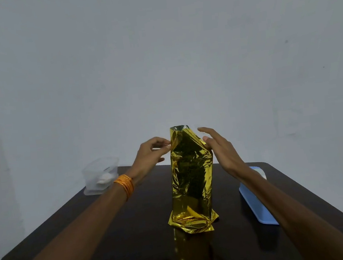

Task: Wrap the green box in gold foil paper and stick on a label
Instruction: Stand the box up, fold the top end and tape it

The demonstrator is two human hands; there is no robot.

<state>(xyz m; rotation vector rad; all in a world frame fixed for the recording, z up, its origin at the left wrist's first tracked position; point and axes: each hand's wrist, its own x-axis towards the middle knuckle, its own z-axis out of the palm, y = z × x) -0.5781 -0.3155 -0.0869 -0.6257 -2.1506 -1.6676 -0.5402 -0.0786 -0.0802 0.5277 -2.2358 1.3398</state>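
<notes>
1. Pale grey wall is seen behind a dark brown table (134, 229).
2. The green box (189, 170) is stood upright at the table's middle, enclosed in gold foil paper (197, 219); the foil is flared at the base and left open at the top.
3. The left hand (148, 155) is held at the box's upper left edge with fingers loosely curled; a pinch on the foil cannot be confirmed.
4. The right hand (219, 148) is spread flat, with its thumb laid against the box's upper right side.
5. Orange bangles (125, 185) are worn on the left wrist.
6. A clear plastic container (99, 175) is placed left of and behind the box; a blue tray (257, 205) is placed to its right.
</notes>
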